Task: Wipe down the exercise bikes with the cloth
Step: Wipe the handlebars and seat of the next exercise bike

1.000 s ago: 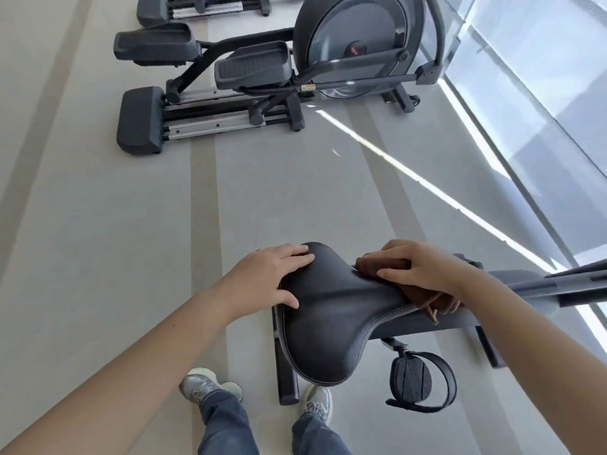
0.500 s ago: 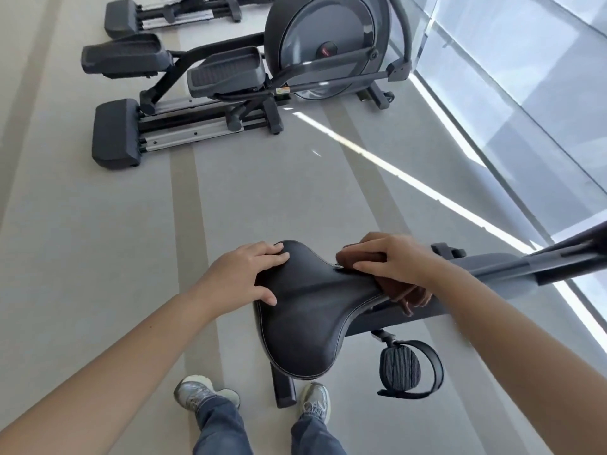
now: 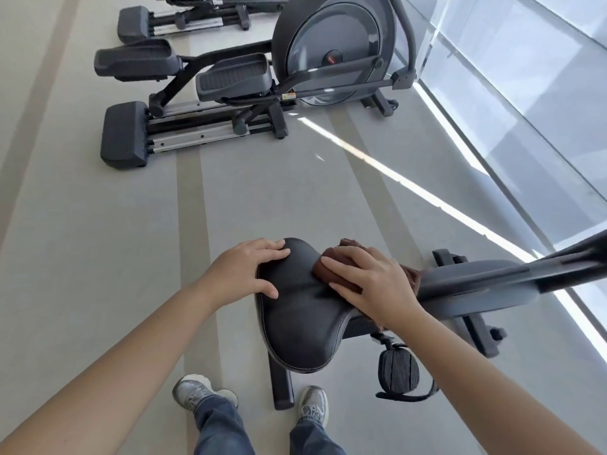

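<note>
The black saddle (image 3: pixel 300 326) of an exercise bike sits just below me, its grey frame (image 3: pixel 476 284) running off to the right. My left hand (image 3: pixel 243 269) rests on the saddle's wide left end, fingers spread and thumb along its edge. A brown cloth (image 3: pixel 331 266) lies on the saddle's narrow part. My right hand (image 3: pixel 371 284) presses flat on the cloth, covering most of it. A black pedal (image 3: pixel 399 372) with a strap hangs under the saddle.
An elliptical trainer (image 3: pixel 246 83) stands on the grey floor ahead, with another machine (image 3: pixel 177 18) behind it. A glass wall (image 3: pixel 532 103) runs along the right. My two shoes (image 3: pixel 203 392) stand beside the bike's rear foot bar (image 3: pixel 282 385).
My right hand has slid the cloth left along the saddle, from the nose toward the wider part. The left hand keeps its place on the saddle. The camera view shifted slightly.
</note>
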Action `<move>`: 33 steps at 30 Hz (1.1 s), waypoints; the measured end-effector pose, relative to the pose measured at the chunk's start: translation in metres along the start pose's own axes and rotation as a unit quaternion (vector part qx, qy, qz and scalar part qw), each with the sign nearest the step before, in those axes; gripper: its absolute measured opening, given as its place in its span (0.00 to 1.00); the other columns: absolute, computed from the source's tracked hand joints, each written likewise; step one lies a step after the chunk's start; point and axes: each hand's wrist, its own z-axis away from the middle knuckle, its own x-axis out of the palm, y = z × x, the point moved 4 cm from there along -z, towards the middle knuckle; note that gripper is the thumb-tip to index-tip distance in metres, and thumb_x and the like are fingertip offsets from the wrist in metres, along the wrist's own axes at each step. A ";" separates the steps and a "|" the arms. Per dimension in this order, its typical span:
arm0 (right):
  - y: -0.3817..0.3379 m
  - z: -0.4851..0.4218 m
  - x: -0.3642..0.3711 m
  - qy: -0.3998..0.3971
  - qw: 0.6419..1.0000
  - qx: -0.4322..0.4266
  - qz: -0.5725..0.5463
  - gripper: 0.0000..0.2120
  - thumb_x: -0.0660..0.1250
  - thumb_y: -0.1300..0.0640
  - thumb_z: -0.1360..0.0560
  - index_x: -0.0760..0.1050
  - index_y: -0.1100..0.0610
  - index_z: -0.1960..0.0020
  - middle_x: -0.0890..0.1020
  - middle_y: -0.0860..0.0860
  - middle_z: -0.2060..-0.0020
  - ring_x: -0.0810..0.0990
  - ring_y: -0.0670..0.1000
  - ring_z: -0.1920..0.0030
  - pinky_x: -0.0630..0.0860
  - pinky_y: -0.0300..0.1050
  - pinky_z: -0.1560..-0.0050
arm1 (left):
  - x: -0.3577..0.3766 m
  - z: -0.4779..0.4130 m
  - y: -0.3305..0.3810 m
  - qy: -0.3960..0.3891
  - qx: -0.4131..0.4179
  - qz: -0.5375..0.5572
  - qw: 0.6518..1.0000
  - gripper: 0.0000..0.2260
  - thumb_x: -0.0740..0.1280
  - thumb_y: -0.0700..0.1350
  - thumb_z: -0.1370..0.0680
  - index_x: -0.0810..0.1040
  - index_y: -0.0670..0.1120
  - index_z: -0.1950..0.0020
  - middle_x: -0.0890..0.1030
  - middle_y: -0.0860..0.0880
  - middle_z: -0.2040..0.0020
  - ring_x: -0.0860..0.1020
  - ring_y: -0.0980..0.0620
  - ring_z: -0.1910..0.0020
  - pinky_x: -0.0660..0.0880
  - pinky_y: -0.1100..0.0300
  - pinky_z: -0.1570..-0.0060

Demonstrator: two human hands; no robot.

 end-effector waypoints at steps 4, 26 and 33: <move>0.003 0.020 0.001 0.078 0.996 0.043 0.023 0.11 0.65 0.51 0.26 0.79 0.49 0.44 0.81 0.52 0.46 0.78 0.59 0.57 0.77 0.52 0.56 | 0.003 0.003 0.000 0.006 -0.009 0.013 1.000 0.33 0.76 0.45 0.36 0.69 0.56 0.34 0.64 0.64 0.33 0.63 0.61 0.34 0.57 0.71 0.43; -0.029 -0.034 0.024 -0.005 0.962 0.246 -0.116 0.17 0.63 0.49 0.24 0.72 0.47 0.36 0.76 0.48 0.40 0.72 0.55 0.40 0.70 0.47 0.43 | 0.014 0.019 0.003 0.054 -0.047 0.013 0.997 0.31 0.71 0.42 0.30 0.64 0.53 0.30 0.61 0.58 0.28 0.59 0.58 0.30 0.56 0.65 0.36; -0.041 -0.017 0.028 -0.035 0.976 0.210 0.036 0.22 0.61 0.43 0.26 0.66 0.43 0.32 0.69 0.50 0.32 0.69 0.60 0.37 0.64 0.61 0.38 | 0.030 0.040 0.012 0.150 -0.038 -0.089 0.984 0.26 0.66 0.46 0.25 0.63 0.47 0.29 0.61 0.52 0.27 0.62 0.52 0.30 0.57 0.59 0.34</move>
